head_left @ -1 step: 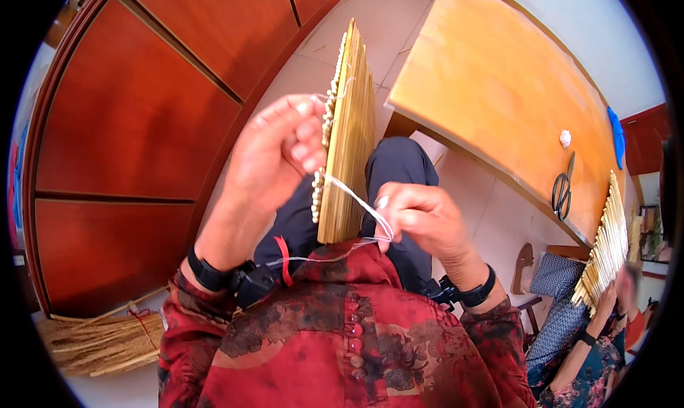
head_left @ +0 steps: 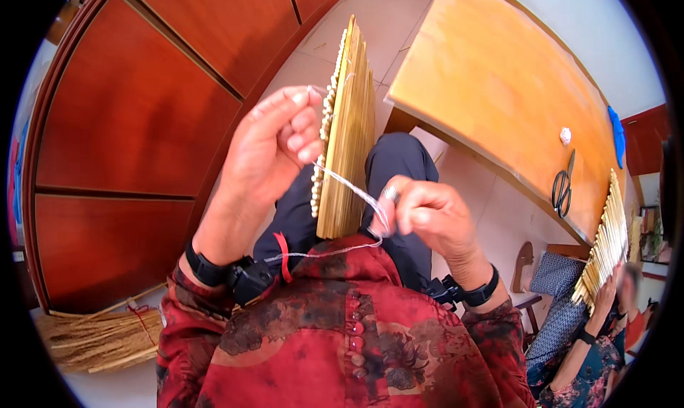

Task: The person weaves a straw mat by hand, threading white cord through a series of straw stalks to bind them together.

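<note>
A panel of yellow straw-like stalks [head_left: 347, 151] stands on edge between my knees, its left edge lined with a row of pale knobby ends. Beside that edge, my left hand [head_left: 271, 144] is closed, thumb and forefinger pinching a fine white thread near the upper part. White thread [head_left: 349, 187] runs from the panel's left edge to my right hand [head_left: 431, 212], whose curled fingers grip a loop of it. A slack length trails back left across my lap, past a red ribbon [head_left: 283, 257]. A ring shows on my right hand.
A wooden table [head_left: 491, 73] at the right holds black scissors [head_left: 563, 187], a small white ball [head_left: 565, 136] and a blue cloth [head_left: 616, 133]. Another person at the far right holds a similar stalk panel [head_left: 604, 244]. Bundled stalks [head_left: 100, 340] lie left, below red-brown cabinets [head_left: 128, 109].
My left hand has shifted slightly up and left, away from the panel's edge. My right hand has turned a little and moved slightly up, with the thread loop still in its fingers.
</note>
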Tool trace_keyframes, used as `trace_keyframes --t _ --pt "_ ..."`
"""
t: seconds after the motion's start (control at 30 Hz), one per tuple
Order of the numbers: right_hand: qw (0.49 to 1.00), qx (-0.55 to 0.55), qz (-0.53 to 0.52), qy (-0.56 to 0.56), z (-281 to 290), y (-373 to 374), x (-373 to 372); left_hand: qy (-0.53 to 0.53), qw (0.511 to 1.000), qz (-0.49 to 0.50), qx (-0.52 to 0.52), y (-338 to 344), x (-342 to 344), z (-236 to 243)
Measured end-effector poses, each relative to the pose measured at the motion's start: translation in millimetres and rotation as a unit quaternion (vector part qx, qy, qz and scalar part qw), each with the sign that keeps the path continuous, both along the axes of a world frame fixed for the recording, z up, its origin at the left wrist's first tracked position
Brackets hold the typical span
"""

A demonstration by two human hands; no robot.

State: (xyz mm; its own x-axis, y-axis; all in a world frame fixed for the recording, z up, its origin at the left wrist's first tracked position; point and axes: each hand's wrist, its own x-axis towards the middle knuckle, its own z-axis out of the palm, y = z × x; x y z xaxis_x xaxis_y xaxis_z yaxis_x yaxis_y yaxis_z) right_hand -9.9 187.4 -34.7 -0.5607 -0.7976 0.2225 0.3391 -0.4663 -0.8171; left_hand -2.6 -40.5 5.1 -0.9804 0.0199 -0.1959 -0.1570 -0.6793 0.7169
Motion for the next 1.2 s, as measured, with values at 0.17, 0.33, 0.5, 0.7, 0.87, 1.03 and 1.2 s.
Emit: trace_keyframes --t 0.17,0.33,0.5,0.7,0.87,1.03,1.2 --pt "0.978 0.033 -0.195 -0.062 7 -18 0 0.029 0.998 -0.051 0.005 47 14 13" --pt "0.991 -0.041 -0.017 -0.13 22 -32 7 0.066 0.996 -0.057 0.024 60 14 31" --pt "0.99 0.122 0.007 -0.076 31 2 22 0.091 0.993 -0.059 0.048 44 8 43" --pt "0.93 0.307 -0.2 0.007 25 107 28 0.112 0.992 0.014 0.056 5 2 42" --pt "0.878 0.346 -0.329 -0.025 14 208 40 0.083 0.991 0.098 0.046 -36 -3 37" --pt "0.845 0.393 -0.36 -0.036 22 243 61 0.056 0.986 0.152 0.027 -76 -3 23" --pt "0.732 0.573 -0.351 0.112 15 251 67 0.032 0.983 0.17 0.055 -113 -15 8"
